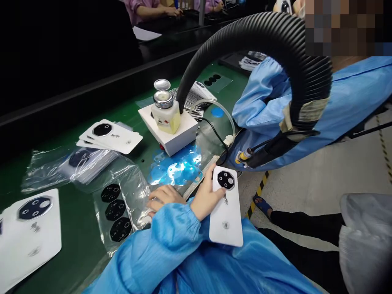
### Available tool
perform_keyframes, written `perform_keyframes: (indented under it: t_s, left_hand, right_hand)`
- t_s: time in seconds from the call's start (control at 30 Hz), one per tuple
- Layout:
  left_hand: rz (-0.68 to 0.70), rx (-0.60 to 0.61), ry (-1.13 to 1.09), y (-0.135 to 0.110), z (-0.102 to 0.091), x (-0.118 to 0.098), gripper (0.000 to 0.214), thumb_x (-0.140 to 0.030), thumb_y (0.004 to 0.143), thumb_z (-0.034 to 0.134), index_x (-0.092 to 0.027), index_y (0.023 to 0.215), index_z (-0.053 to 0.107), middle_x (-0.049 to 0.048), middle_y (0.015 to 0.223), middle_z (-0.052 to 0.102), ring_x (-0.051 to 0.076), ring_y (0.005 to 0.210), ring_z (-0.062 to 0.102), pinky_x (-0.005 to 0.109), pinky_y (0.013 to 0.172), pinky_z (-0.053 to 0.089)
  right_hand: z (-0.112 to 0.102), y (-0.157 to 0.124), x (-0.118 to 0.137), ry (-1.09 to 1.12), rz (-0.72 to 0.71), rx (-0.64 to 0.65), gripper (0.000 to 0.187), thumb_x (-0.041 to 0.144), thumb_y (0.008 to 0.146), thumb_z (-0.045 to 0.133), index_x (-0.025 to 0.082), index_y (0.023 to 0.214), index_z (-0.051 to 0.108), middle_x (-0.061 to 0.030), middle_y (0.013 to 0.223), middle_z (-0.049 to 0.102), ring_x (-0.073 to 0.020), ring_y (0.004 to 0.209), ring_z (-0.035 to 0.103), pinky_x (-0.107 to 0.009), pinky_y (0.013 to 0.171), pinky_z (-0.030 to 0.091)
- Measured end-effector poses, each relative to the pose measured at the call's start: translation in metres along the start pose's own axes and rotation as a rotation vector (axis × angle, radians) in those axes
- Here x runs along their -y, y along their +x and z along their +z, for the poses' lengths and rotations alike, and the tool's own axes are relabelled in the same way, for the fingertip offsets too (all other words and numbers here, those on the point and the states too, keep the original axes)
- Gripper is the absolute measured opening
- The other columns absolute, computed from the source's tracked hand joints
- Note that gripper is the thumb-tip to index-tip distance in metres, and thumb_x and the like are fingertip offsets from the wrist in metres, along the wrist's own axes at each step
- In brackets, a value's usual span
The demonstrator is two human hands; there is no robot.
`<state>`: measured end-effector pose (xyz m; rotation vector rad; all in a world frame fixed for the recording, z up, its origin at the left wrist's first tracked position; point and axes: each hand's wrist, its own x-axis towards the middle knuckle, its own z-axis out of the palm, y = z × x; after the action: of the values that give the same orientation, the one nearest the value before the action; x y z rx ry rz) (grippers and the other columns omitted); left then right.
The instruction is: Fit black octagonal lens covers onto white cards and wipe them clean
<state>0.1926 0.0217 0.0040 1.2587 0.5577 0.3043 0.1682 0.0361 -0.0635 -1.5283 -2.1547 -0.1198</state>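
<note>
**L hand (pixel 208 197) grips white card (pixel 226 220), R hand (pixel 163 196) lies open on bag**

On my feed the L hand (going by the sleeve; forearms overlap, so I can't be fully sure) is closed round the card's upper left edge, fingers curled on its face. Card sits right of the R hand, just past the L wrist, so L is the nearer hand by far. Long axis runs approx straight away from the cam, far end tipped slightly left, w/ a black camera-shaped piece (pixel 226 179) near that end. Near end lies over the blue smock sleeve (pixel 226 261).

R hand is open, palm down, fingers pointing left, holding nothing I can see. Its fingertips rest at the edge of a clear plastic bag (pixel 128 192) w/ three black camera-shaped pieces (pixel 114 208) inside.

Up the green mat (pixel 76 241): a stack of white cards (pixel 110 136), a metal-lidded bottle (pixel 163 110) on a white box (pixel 180 139), blue film scraps (pixel 176 167). Ribbed black hose (pixel 254 36) arcs overhead.
</note>
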Motion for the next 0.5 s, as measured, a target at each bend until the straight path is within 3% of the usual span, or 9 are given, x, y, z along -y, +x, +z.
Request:
perform_keyframes:
  t_s: [0.2,0.33,0.5]
  left_hand:
    - [-0.116,0.076,-0.047,0.050,0.025,0.001,0.046,-0.028,0.087,0.056,-0.019,0.130,0.041,0.0099,0.119,0.055,0.022,0.096,0.060,0.043,0.081,0.052]
    - [-0.153,0.106,-0.077,0.061,0.033,0.001,0.049,-0.027,0.087,0.056,-0.020,0.132,0.039,0.0099,0.119,0.055,0.022,0.097,0.060,0.044,0.082,0.052]
    - [-0.175,0.100,-0.100,0.056,0.036,0.004,0.043,-0.030,0.087,0.056,-0.018,0.127,0.045,0.0099,0.120,0.055,0.022,0.099,0.059,0.044,0.082,0.052]
  right_hand:
    - [-0.003,-0.005,-0.006,0.285,0.132,-0.098,0.020,0.038,0.087,0.050,0.024,0.093,0.063,0.0024,0.105,0.064,-0.0145,0.102,0.053,-0.027,0.084,0.045]
    - [-0.001,-0.004,-0.013,0.399,0.159,-0.129,0.014,0.030,0.086,0.055,0.018,0.089,0.062,-0.0016,0.097,0.064,-0.0146,0.095,0.056,-0.030,0.081,0.048]
    - [0.000,-0.007,-0.013,0.431,0.069,-0.107,0.015,0.027,0.089,0.052,0.017,0.096,0.060,-0.0044,0.103,0.061,-0.0144,0.093,0.058,-0.032,0.079,0.051]
